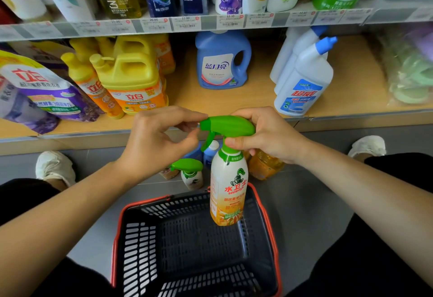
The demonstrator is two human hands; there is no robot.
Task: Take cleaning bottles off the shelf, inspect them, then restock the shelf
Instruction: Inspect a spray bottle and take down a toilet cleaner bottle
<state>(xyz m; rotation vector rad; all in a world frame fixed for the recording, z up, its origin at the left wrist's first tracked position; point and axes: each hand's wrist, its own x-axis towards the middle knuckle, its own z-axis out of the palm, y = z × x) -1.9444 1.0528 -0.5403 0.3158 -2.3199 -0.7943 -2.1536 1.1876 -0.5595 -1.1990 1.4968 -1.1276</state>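
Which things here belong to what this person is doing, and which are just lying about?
Job: white-and-orange spray bottle with green trigger, right hand gripping its neck, left hand pinching its nozzle, smaller green-trigger spray bottle on the floor, wooden shelf.
Lying about: black plastic basket with red rim, white shoes, paper price tags.

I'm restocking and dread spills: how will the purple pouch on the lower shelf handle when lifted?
The pouch looks like soft, creased film, so it will probably sag and fold rather than hold shape. It bulges as if full, so likely heavy for its size. Its glossy skin may slip in one hand.
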